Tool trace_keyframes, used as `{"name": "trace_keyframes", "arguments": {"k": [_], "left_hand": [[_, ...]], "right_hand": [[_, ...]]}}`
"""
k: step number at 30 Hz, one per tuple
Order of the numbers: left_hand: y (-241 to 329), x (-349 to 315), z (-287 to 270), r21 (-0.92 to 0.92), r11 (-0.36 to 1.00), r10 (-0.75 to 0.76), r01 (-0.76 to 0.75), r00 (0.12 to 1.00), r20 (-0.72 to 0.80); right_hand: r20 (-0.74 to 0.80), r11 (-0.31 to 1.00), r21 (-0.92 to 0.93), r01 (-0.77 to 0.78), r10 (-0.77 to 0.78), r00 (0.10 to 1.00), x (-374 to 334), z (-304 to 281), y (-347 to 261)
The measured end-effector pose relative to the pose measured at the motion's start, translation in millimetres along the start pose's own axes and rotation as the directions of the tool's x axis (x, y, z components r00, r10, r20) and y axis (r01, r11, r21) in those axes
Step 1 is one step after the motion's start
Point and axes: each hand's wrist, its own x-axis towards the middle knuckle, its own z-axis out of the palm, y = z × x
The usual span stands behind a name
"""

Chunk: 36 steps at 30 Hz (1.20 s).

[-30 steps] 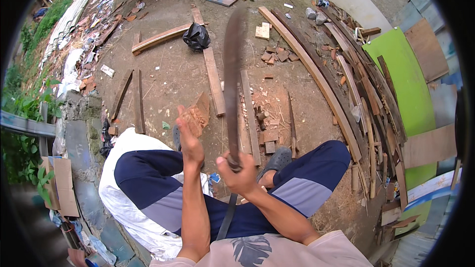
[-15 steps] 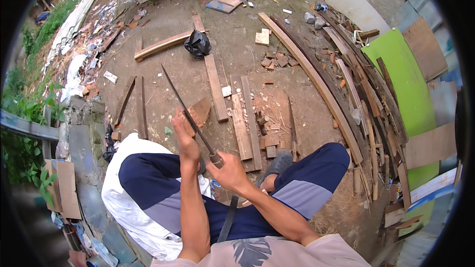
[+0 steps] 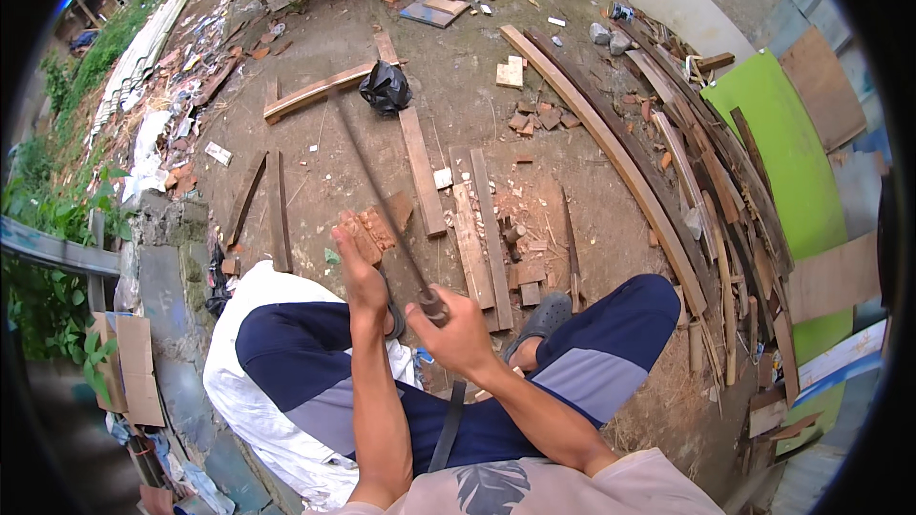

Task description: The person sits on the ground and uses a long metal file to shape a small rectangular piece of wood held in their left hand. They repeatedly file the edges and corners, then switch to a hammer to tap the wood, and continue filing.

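In my right hand (image 3: 456, 329) is a long-bladed knife (image 3: 386, 210), its round handle wrapped by my closed fingers. The narrow dark blade points up and away to the left, blurred by motion and seen nearly edge-on. My left hand (image 3: 361, 277) grips a reddish-brown wood block (image 3: 372, 232) from its left side; the edge facing me looks rough and chipped. The blade passes just right of this block, and I cannot tell whether they touch. My thumb and the block's lower end are partly hidden.
Planks (image 3: 475, 257) and wood chips lie ahead, beside a black plastic bag (image 3: 385, 88). Long timbers (image 3: 611, 162) curve along the right near a green panel (image 3: 778, 153). A white cloth (image 3: 243, 391) lies by my left leg, next to a low wall (image 3: 172, 296).
The knife and my right hand have shifted slightly right and down, and the blade has turned blurry. More of the wood block's chipped edge shows beside my left hand.
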Motion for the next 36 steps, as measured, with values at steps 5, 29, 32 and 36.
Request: {"name": "trace_keyframes", "arguments": {"k": [5,29,32,36], "left_hand": [[2.4,-0.8,15.4,-0.03,1.0,0.001,-0.001,1.0,0.005],[-3.7,4.1,10.3,0.128,0.992,0.002,-0.009,0.999,0.053],[-0.7,0.5,11.9,0.087,0.996,-0.014,0.009,0.998,0.054],[-9.3,2.8,18.0,0.102,0.995,-0.009,0.001,0.997,0.075]], "right_hand": [[0.046,0.999,-0.048,0.017,-0.015,0.999,11.6,8.2,37.8],[0.037,0.982,-0.186,-0.024,0.032,0.999,3.1,2.9,41.5],[-0.026,0.998,0.027,-0.049,0.05,0.998,-4.3,-9.4,5.0],[-0.06,0.999,0.016,0.037,-0.036,0.998,3.2,-0.9,36.2]]}}
